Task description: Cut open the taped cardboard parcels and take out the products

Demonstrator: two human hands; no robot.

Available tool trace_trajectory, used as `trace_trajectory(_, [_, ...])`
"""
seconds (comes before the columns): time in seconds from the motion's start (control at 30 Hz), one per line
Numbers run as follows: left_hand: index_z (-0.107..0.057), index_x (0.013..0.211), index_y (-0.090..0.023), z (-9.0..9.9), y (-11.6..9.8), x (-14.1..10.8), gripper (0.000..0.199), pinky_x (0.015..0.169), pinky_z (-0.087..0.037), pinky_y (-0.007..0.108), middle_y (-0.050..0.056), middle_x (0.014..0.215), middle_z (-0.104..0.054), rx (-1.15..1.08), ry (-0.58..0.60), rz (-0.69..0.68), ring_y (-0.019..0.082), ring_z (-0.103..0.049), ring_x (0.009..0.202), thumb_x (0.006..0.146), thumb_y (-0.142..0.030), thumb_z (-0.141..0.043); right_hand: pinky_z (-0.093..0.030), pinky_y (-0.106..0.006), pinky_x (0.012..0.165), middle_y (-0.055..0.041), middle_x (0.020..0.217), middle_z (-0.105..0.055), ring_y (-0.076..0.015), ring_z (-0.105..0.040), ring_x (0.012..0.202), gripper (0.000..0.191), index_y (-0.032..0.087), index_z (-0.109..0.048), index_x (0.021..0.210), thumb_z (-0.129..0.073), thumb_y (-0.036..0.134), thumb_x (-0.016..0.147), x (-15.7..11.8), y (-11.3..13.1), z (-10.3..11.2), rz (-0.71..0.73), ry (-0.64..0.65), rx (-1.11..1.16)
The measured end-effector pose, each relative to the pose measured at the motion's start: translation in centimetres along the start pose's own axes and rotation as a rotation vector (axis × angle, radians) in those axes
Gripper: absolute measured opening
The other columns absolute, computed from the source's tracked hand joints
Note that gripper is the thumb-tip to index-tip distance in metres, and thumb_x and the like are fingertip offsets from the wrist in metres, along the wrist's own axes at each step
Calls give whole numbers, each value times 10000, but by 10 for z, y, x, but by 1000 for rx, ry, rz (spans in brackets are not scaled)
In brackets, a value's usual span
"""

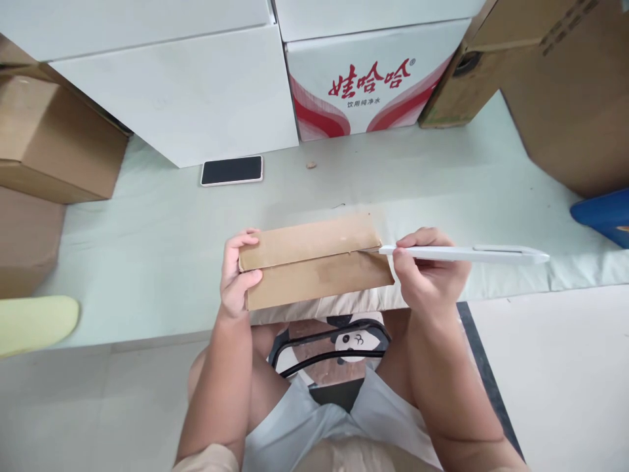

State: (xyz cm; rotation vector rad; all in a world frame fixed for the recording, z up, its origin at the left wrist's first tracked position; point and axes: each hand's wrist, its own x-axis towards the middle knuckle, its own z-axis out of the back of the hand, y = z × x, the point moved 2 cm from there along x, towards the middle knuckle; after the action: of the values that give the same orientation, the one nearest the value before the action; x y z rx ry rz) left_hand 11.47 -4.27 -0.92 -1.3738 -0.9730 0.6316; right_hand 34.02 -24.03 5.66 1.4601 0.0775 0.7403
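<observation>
Cardboard box (319, 283) being held at near edge of cloth-covered bench (157, 262), grip of left hand (238, 275) pinching its left end between thumb and fingers. Grip of right hand (430, 272) pinching slim white knife (466, 254), blade (369, 250) meeting middle seam (309, 260) at box's right end. Farther off, phone (232, 170) lying flat, dark screen facing up. Beyond phone, white box (187, 98) and red-and-white carton (373, 78) standing side by side.

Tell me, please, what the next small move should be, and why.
I would probably ease the slim white cutter in the right hand rightward, off the rectangular brown cardboard box: the blade sits near the right end of the seam, and the left hand grips the box's opposite end, so that direction leads away from the left fingers.
</observation>
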Motion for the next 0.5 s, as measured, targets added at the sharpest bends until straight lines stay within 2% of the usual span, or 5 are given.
trace_trajectory(0.13, [-669,1017,-266,-1,0,0,481,974,-489,427,69,1209,-629,-25,2,2,310,-580,1174,578,-404,-809,-318,-226,415,45,549,-577,-84,-462,452,87,220,-659,692,-717,206,755,1,0,-3,42,-49,25])
trace_trajectory(0.37, [-686,1022,-263,-1,1,-1,467,1026,-479,456,87,1224,-656,-18,6,-20,339,-573,1237,588,-392,-800,-315,-236,430,38,567,-602,-87,-473,455,78,221,-656,683,-701,182,733,-1,-2,-4,101,-166,28])
trace_trajectory(0.5, [-692,992,-248,-2,2,0,439,1031,-478,449,89,1164,-668,-36,-6,-59,335,-569,1242,586,-375,-796,-320,-240,435,39,559,-590,-95,-485,452,71,221,-655,684,-702,197,732,-2,-6,-3,113,-167,21])
